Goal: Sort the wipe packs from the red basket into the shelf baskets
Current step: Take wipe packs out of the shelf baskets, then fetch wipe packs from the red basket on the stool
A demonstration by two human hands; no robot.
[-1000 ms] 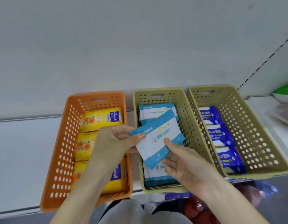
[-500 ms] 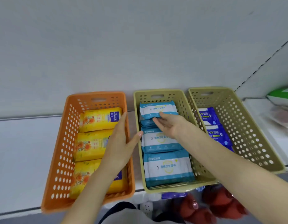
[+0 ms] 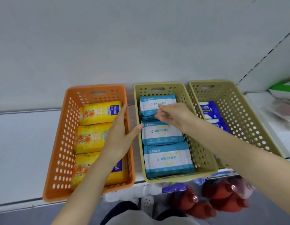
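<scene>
White shelf [image 3: 19, 143], middle basket [image 3: 198, 143]: R hand [image 3: 173, 116] at rear blue pack [image 3: 150, 104] (long axis crosswise), grip unclear. L hand [image 3: 120, 135] open.

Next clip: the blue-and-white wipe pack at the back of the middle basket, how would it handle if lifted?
The back pack looks like a puffy film pouch, so it would probably flex, not stay stiff. Its smooth wrapper may be slightly slippery. Lying flat in the middle basket, it seems unlikely to roll.
</scene>
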